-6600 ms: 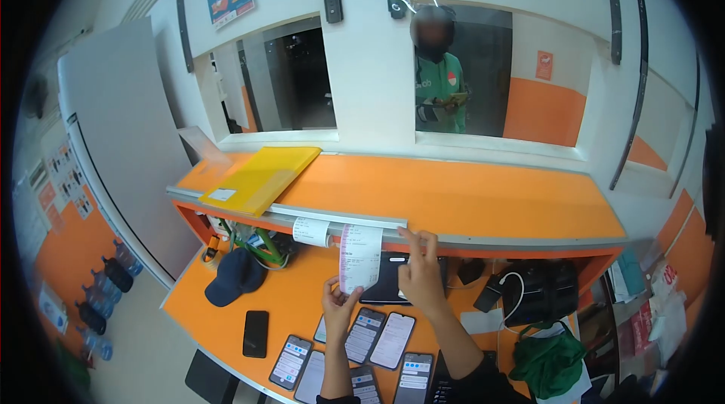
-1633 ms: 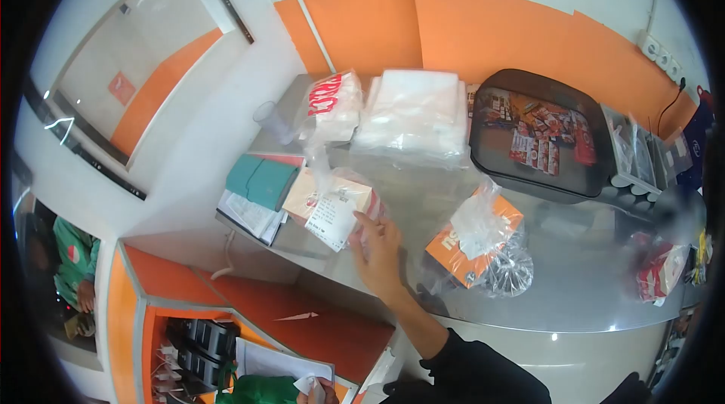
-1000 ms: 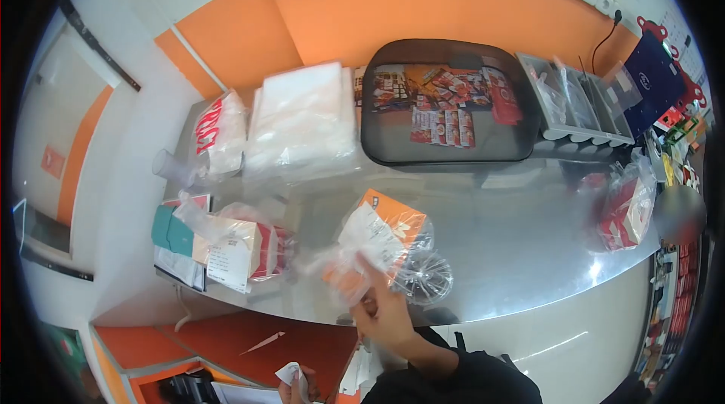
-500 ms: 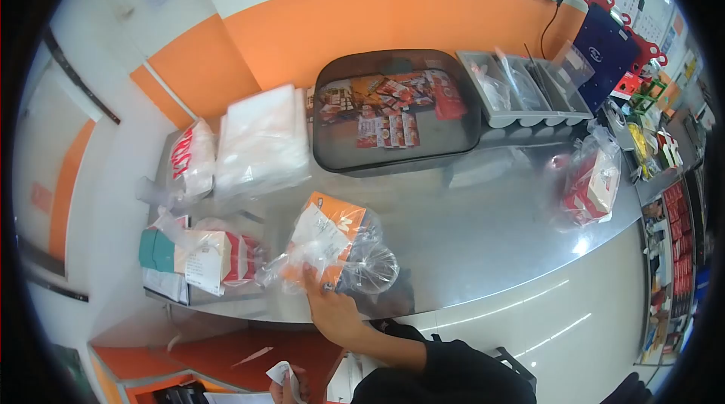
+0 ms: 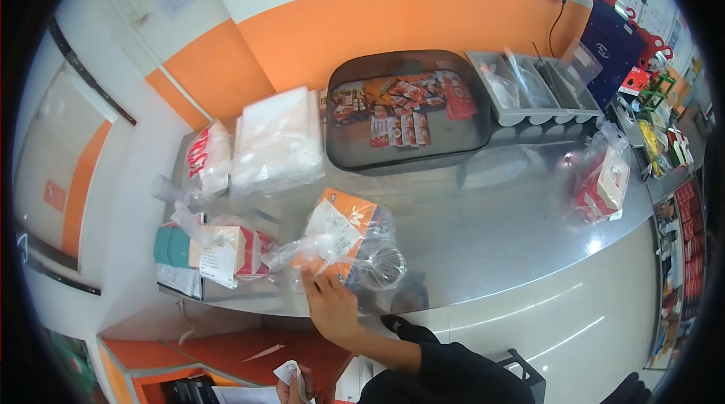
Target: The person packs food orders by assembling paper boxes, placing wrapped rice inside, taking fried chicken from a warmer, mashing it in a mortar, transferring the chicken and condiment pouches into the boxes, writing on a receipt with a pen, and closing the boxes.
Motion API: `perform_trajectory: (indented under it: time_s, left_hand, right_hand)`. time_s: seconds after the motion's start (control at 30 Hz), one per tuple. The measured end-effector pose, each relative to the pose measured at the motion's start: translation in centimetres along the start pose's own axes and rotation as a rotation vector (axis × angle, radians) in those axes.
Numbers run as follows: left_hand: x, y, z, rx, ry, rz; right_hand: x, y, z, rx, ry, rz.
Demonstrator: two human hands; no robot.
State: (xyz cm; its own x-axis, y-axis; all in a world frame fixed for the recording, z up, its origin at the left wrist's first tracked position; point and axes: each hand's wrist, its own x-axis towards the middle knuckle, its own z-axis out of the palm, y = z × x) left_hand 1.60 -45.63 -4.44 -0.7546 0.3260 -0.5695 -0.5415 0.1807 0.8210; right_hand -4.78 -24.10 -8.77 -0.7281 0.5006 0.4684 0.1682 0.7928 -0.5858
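A clear plastic bag (image 5: 384, 262) lies on the steel counter, its twisted top pointing left. Inside it is an orange box (image 5: 351, 208), with a white receipt (image 5: 329, 224) over it. My right hand (image 5: 331, 306) rests at the near edge of this bag, fingers slightly bent and apart, fingertips touching the plastic. Low in the view, below the counter edge, my left hand (image 5: 296, 389) is closed on a curled white paper strip (image 5: 288, 371). Left of the orange box sits another bagged package, a red and white box (image 5: 253, 251) with a receipt (image 5: 217, 262) on it.
Along the back stand a stack of plastic bags (image 5: 276, 136), a dark tray (image 5: 347, 156) with sachets, and a grey cutlery organizer (image 5: 513, 113). A bagged red and white box (image 5: 602, 185) sits at the right end. Orange shelving (image 5: 226, 347) lies below the counter.
My right hand's fingers have drawn back from the receipt to the bag's near edge and bent. The whole view has shifted slightly. My left hand still holds the paper strip.
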Motion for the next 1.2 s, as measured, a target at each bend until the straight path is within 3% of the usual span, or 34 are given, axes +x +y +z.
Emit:
perform_trajectory:
  time_s: [0.17,0.2,0.27,0.3,0.37,0.4,0.47,0.6,0.67,0.73,0.87,1.03,1.2]
  left_hand:
    - [-0.7,2.4,2.3,0.093,0.035,0.096]
    - [0.6,1.1,-0.2,0.094,0.021,0.097]
    - [5.6,-2.5,-6.9,-0.088,-0.234,-0.567]
    - [5.0,-1.9,-5.4,-0.079,-0.159,-0.481]
    - [3.4,-0.4,-1.8,-0.026,-0.099,-0.259]
    - [2.9,-0.1,-0.8,0.000,-0.096,-0.202]
    - [2.1,-0.2,0.8,0.036,-0.105,-0.116]
    - [1.2,-1.2,3.3,0.064,-0.135,0.004]
    - [0.8,-1.4,4.8,0.066,-0.147,0.057]
    - [0.3,-1.5,6.6,0.053,-0.134,0.105]
    - [-0.5,-1.7,10.6,0.036,-0.073,0.199]
    - [-2.0,-2.7,18.2,0.026,0.000,0.263]
    - [-1.8,-5.8,30.9,0.058,0.011,0.280]
  right_hand:
    - [0.0,0.1,-0.3,0.052,-0.078,0.057]
    - [0.1,0.0,-0.8,0.041,-0.070,0.063]
    - [0.6,0.4,-2.5,0.252,-0.115,0.082]
    - [0.9,1.1,-3.0,0.209,-0.086,0.113]
    - [2.0,3.0,-5.0,0.553,-0.027,0.117]
    - [2.5,3.9,-7.0,0.514,0.002,0.138]
    - [3.1,5.0,-11.7,0.745,0.192,0.267]
    - [-2.7,9.0,-18.9,0.535,0.363,0.262]
    - [-7.1,11.5,-21.8,0.377,0.203,0.418]
    - [-12.0,15.8,-23.5,0.322,0.165,0.427]
    - [-19.0,22.0,-28.2,0.147,0.236,0.683]
    - [-20.5,29.6,-34.6,0.055,0.404,0.813]
    - [-19.9,42.9,-43.2,-0.048,0.559,0.823]
